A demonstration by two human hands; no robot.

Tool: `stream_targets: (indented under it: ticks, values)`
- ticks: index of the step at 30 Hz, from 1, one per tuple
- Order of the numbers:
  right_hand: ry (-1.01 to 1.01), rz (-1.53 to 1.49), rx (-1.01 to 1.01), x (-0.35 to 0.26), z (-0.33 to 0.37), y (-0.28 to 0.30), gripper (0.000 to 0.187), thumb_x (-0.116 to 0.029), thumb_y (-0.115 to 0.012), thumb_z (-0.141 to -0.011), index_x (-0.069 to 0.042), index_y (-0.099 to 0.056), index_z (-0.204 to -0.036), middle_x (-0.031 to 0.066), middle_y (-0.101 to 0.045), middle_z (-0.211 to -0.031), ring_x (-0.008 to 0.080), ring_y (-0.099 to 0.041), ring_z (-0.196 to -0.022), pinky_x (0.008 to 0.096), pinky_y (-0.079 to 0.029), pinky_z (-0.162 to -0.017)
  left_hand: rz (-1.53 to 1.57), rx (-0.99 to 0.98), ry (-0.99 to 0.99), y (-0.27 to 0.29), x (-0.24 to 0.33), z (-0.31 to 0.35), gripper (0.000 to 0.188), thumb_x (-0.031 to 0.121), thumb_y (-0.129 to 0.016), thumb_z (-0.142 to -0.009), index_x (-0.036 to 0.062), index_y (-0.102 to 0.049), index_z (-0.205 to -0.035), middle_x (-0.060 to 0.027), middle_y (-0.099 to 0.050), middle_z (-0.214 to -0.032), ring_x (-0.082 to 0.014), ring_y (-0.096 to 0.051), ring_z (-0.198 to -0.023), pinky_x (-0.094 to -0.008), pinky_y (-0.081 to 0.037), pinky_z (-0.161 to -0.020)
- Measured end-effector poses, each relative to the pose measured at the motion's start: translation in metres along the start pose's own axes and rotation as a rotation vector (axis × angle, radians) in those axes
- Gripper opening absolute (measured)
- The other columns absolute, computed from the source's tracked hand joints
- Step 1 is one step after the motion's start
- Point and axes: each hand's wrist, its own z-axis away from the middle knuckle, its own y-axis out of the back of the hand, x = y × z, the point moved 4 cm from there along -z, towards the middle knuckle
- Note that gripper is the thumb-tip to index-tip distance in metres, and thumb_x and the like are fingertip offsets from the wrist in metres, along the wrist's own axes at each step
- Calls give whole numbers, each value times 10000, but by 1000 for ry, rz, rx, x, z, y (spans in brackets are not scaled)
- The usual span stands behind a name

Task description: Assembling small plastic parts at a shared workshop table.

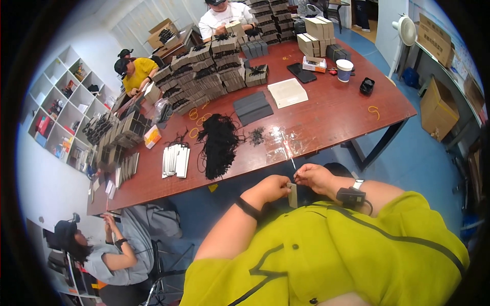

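Just off the table's near edge, my left hand (274, 188) is closed on a small pale card tag (292, 196), pinched at its upper end. Close beside it, my right hand (315, 177) has its fingers pinched round a thin, light-coloured stick-like tool (293, 162) that points up toward the table. Past the tool's far end lies a clear plastic sheet (303, 144). Left of the sheet are a small heap of black bits (256, 135) and a large bundle of black cords (219, 145). White tags (176, 161) lie fanned out farther left.
Tall stacks of grey-brown bundles (196, 76) rise at the back of the red-brown table (347, 109). A dark flat sheet (252, 108), cream paper (287, 93), phone (301, 73) and paper cup (344, 70) lie or stand there. Other people work around the table.
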Motion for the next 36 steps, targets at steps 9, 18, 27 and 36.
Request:
stream_targets:
  ticks: [9, 18, 27, 36]
  values:
    - [2, -61, -374, 6, 3, -10, 126, -183, -583, -871, -62, -598, -840, 20, -599, -791, 129, -517, -681, 255, -427, -676, -112, 74, -129, -5, 2, -3, 120, 100, -614, -787, 3, -608, -857, -120, -634, -716, -189, -608, -644, -314, -484, -612]
    - [7, 41, -410, -15, 15, -36, 338, -155, -461, -948, -49, -515, -1265, -20, -492, -734, 92, -432, -651, 218, -340, -619, 57, 463, -122, 39, 41, 25, 220, 100, -589, -835, 25, -567, -1040, -70, -645, -738, -120, -579, -629, -268, -470, -585]
    - [174, 339, -301, -63, 43, -68, 162, -137, -580, -886, -32, -638, -996, -20, -565, -742, 71, -483, -575, 199, -402, -561, 587, 609, -525, 27, 83, 38, 262, 2, -618, -836, 34, -591, -1095, -71, -667, -860, -146, -624, -825, -255, -483, -743]
    - [21, 187, -478, -64, 54, -79, 138, -121, -620, -851, -35, -637, -958, -24, -590, -732, 54, -467, -531, 189, -380, -517, 154, 814, -700, 24, 109, 64, 236, -10, -642, -811, 46, -647, -1040, -80, -680, -879, -139, -616, -700, -251, -476, -625]
